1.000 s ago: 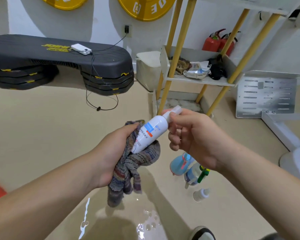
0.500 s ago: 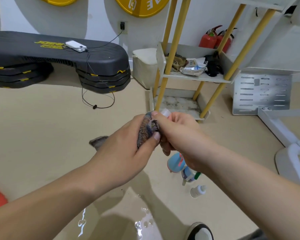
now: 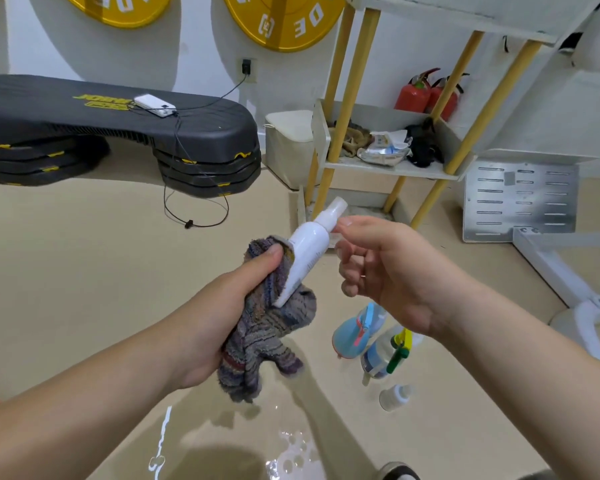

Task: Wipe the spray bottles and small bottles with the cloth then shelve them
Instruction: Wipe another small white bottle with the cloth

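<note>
White spray bottle (image 3: 309, 251) is mid-wipe, its base in the striped cloth (image 3: 267, 336) your left hand (image 3: 219, 320) grips, your right hand (image 3: 381, 268) at its neck (hold unclear), while the blue spray bottle (image 3: 350, 337), clear spray bottle (image 3: 378, 356) and small bottle (image 3: 395, 396) wait on the floor (image 3: 84, 271), apparently none shelved yet.

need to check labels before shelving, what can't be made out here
Head view:
white spray bottle: base buried in the cloth that the left hand grips; print blurred.
right hand: whether its fingers pinch the bottle's neck, the contact is hidden.
clear spray bottle: head partly behind the right wrist.
small bottle: too small to read.
</note>
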`<move>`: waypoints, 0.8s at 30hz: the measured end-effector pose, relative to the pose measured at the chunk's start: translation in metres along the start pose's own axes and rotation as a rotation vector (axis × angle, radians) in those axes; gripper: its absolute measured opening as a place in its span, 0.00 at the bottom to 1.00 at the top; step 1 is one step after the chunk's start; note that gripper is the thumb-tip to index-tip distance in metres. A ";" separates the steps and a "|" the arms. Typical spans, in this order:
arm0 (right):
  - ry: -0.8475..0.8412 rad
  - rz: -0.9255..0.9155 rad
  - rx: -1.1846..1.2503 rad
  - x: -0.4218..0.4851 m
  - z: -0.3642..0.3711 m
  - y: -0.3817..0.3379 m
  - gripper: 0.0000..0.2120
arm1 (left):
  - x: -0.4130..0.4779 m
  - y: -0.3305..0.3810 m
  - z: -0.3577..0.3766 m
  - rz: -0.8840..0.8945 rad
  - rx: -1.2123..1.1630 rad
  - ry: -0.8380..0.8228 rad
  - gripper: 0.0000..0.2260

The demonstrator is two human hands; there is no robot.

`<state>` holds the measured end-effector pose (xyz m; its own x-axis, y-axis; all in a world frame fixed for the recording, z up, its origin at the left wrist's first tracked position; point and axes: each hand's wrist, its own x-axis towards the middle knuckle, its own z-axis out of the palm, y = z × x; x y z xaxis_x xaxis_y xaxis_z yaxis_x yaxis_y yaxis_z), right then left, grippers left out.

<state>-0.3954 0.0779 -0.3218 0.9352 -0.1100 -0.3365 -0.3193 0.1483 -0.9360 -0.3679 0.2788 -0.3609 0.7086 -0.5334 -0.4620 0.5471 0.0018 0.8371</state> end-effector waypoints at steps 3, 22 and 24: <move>-0.063 0.003 0.041 0.000 0.002 0.003 0.09 | 0.000 -0.002 0.001 -0.018 -0.062 -0.026 0.19; 0.057 -0.109 -0.211 0.000 0.025 0.012 0.17 | 0.001 0.014 -0.005 0.528 0.732 0.073 0.08; -0.023 -0.065 -0.114 0.001 0.022 0.007 0.12 | 0.000 0.019 -0.002 0.450 0.579 0.045 0.07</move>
<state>-0.3932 0.1003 -0.3265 0.9574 -0.0933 -0.2734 -0.2719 0.0290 -0.9619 -0.3567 0.2811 -0.3454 0.8337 -0.5509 -0.0385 -0.1153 -0.2417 0.9635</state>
